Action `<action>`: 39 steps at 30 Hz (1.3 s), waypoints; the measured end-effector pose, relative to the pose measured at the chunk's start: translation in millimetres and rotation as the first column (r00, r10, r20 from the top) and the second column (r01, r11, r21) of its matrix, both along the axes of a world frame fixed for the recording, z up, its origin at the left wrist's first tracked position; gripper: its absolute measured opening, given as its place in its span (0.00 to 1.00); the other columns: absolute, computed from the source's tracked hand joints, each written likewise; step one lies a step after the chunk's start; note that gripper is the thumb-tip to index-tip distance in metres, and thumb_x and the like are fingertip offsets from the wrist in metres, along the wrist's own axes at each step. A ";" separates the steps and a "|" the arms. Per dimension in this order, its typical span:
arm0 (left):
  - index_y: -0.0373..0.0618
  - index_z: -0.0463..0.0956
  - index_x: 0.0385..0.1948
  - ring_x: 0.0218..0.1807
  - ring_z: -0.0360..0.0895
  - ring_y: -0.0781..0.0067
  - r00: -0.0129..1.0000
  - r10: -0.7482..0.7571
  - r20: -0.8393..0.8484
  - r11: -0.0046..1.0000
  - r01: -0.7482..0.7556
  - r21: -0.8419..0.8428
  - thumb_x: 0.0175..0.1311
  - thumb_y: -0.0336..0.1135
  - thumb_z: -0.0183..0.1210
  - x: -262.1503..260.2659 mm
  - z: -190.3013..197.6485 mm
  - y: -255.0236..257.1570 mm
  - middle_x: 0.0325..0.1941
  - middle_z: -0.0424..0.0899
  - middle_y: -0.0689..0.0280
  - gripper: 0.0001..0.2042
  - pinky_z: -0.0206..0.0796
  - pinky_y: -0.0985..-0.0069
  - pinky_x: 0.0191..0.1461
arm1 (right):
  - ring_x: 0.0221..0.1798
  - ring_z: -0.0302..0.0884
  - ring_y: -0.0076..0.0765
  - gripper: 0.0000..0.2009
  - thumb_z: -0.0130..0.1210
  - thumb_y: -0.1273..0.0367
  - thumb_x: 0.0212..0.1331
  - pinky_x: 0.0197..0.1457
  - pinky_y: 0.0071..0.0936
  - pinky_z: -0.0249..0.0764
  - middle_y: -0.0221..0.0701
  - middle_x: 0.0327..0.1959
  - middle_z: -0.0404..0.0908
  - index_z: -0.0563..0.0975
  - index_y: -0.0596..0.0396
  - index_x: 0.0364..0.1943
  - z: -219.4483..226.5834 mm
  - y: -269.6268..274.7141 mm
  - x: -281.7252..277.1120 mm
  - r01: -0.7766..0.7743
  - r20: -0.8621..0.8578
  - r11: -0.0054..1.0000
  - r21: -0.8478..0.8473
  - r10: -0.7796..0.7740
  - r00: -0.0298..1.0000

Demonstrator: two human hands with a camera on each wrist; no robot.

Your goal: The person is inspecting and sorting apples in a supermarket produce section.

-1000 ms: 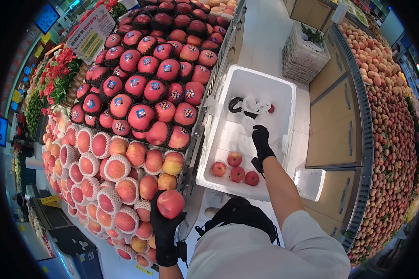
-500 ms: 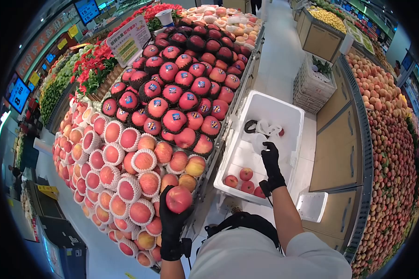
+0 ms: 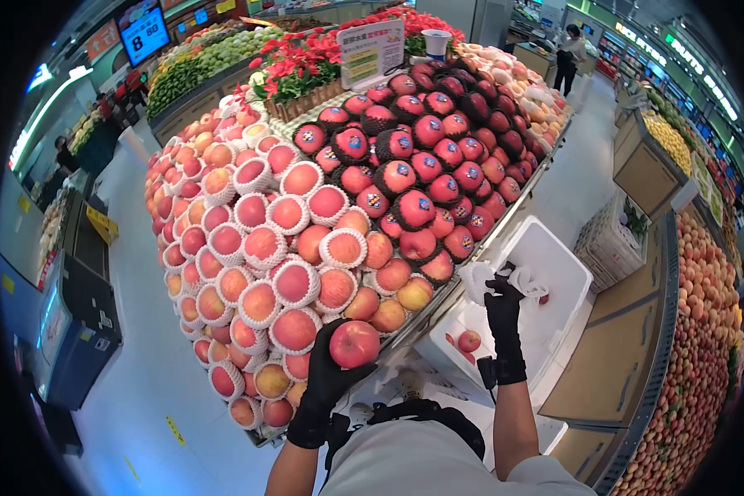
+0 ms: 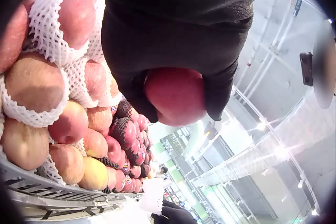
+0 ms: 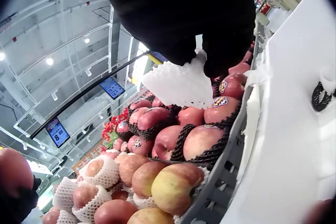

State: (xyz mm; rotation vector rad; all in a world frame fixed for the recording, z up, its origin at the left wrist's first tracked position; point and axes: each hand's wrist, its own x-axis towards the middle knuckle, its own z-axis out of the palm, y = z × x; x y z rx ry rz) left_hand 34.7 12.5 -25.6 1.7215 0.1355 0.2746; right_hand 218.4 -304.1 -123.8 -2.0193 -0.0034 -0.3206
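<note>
My gloved left hand (image 3: 326, 376) cups a bare red apple (image 3: 355, 344) at the front edge of the apple display. In the left wrist view its fingers curl round that apple (image 4: 176, 97). The gloved right hand (image 3: 504, 326) is over the white foam box (image 3: 569, 269), pinching a white foam net sleeve (image 3: 476, 281). Close up in the right wrist view, the net sleeve (image 5: 181, 85) hangs spread out from the fingertips. A few red apples (image 3: 469, 341) lie in the near end of the box, partly hidden by its wall.
Apples in white nets (image 3: 294, 283) fill the display's near side; dark-netted, stickered apples (image 3: 416, 208) lie behind. A printed sign (image 3: 372, 51) and red flowers (image 3: 310, 62) stand at the back. On the right are a crate (image 3: 612, 240) and a peach stand (image 3: 703, 281).
The head view has swung left and up, bringing more of the shop into sight. My right hand has raised the white net sleeve toward the display edge. The left hand keeps its apple.
</note>
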 end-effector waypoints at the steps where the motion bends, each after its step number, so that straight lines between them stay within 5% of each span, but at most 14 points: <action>1: 0.42 0.64 0.57 0.58 0.71 0.66 1.000 0.026 0.006 1.000 -0.026 -0.003 0.38 0.33 0.78 -5.0 -1.3 3.1 0.56 0.72 0.61 0.40 0.66 0.67 0.63 | 0.35 0.77 0.28 0.16 0.55 0.76 0.51 0.42 0.26 0.73 0.34 0.38 0.83 0.80 0.56 0.46 3.9 7.6 -0.4 -0.036 -0.018 0.999 0.017 0.036 0.999; 4: 0.43 0.64 0.59 0.60 0.70 0.67 0.997 0.075 0.017 0.997 -0.075 -0.014 0.39 0.31 0.77 -21.5 -2.1 15.5 0.57 0.72 0.62 0.40 0.65 0.67 0.64 | 0.28 0.71 0.23 0.18 0.55 0.77 0.51 0.35 0.24 0.71 0.31 0.33 0.81 0.79 0.55 0.49 18.9 32.5 -5.8 -0.119 -0.077 0.985 0.125 0.129 0.989; 8: 0.43 0.63 0.60 0.60 0.70 0.66 0.987 0.149 0.062 0.989 -0.147 -0.024 0.39 0.31 0.76 -41.9 -0.1 31.7 0.58 0.72 0.62 0.41 0.64 0.67 0.64 | 0.26 0.69 0.22 0.18 0.56 0.75 0.53 0.34 0.24 0.70 0.28 0.29 0.78 0.78 0.54 0.51 47.3 77.3 -19.5 -0.200 -0.054 0.980 0.005 0.200 0.978; 9: 0.43 0.63 0.60 0.60 0.70 0.66 0.982 0.171 0.074 0.985 -0.168 -0.049 0.39 0.32 0.77 -48.1 -1.9 37.0 0.58 0.71 0.62 0.41 0.65 0.67 0.64 | 0.29 0.68 0.19 0.21 0.57 0.76 0.53 0.37 0.21 0.70 0.27 0.42 0.80 0.76 0.54 0.55 39.1 82.7 -16.6 -0.265 -0.089 0.963 0.044 0.268 0.959; 16: 0.43 0.63 0.61 0.61 0.70 0.67 0.956 0.291 0.033 0.956 -0.290 -0.048 0.39 0.30 0.75 -84.6 12.8 59.4 0.59 0.72 0.63 0.41 0.63 0.66 0.66 | 0.29 0.68 0.22 0.20 0.59 0.75 0.53 0.37 0.23 0.69 0.27 0.29 0.75 0.76 0.51 0.53 64.3 148.0 -46.7 -0.392 -0.036 0.920 0.008 0.392 0.919; 19: 0.42 0.62 0.61 0.60 0.71 0.67 0.953 0.280 0.112 0.959 -0.275 -0.063 0.39 0.31 0.77 -98.3 -9.4 74.7 0.59 0.72 0.61 0.42 0.65 0.67 0.64 | 0.31 0.72 0.24 0.23 0.60 0.73 0.53 0.38 0.26 0.72 0.32 0.37 0.78 0.74 0.52 0.56 65.3 173.4 -62.1 -0.441 0.062 0.894 0.085 0.437 0.898; 23: 0.41 0.63 0.61 0.59 0.72 0.67 0.960 0.254 0.118 0.966 -0.246 -0.078 0.40 0.32 0.77 -116.7 2.8 84.5 0.57 0.74 0.61 0.41 0.66 0.67 0.63 | 0.36 0.75 0.25 0.24 0.61 0.73 0.54 0.41 0.26 0.74 0.35 0.42 0.79 0.72 0.55 0.58 93.4 205.0 -98.7 -0.386 -0.001 0.921 -0.050 0.387 0.922; 27: 0.41 0.65 0.60 0.60 0.72 0.68 0.969 0.211 0.126 0.977 -0.206 -0.048 0.41 0.33 0.77 -134.6 2.3 93.9 0.58 0.73 0.61 0.40 0.66 0.67 0.63 | 0.34 0.75 0.26 0.19 0.64 0.71 0.53 0.41 0.27 0.74 0.33 0.36 0.80 0.77 0.59 0.50 85.8 222.6 -117.8 -0.505 0.051 0.854 0.125 0.503 0.863; 31: 0.41 0.65 0.60 0.61 0.72 0.67 0.976 0.178 0.128 0.984 -0.174 -0.041 0.39 0.34 0.78 -145.3 -0.4 97.2 0.60 0.72 0.60 0.41 0.65 0.67 0.64 | 0.33 0.75 0.26 0.11 0.65 0.71 0.51 0.40 0.25 0.73 0.32 0.32 0.80 0.80 0.61 0.38 94.6 234.8 -140.2 -0.459 0.062 0.888 -0.005 0.459 0.886; 35: 0.41 0.64 0.62 0.64 0.69 0.66 0.968 0.176 0.178 0.980 -0.154 -0.129 0.37 0.34 0.79 -149.5 1.4 96.4 0.62 0.70 0.59 0.44 0.63 0.66 0.66 | 0.33 0.76 0.28 0.11 0.66 0.71 0.50 0.39 0.26 0.73 0.32 0.31 0.79 0.80 0.60 0.36 100.7 248.7 -149.2 -0.505 0.105 0.862 -0.036 0.506 0.856; 39: 0.42 0.64 0.62 0.66 0.67 0.65 0.967 0.132 0.220 0.989 -0.144 0.041 0.35 0.35 0.80 -148.4 2.7 100.1 0.62 0.71 0.59 0.46 0.60 0.65 0.68 | 0.33 0.76 0.30 0.11 0.65 0.71 0.52 0.39 0.27 0.73 0.34 0.32 0.79 0.79 0.60 0.38 103.0 264.1 -158.8 -0.556 0.142 0.829 -0.052 0.557 0.818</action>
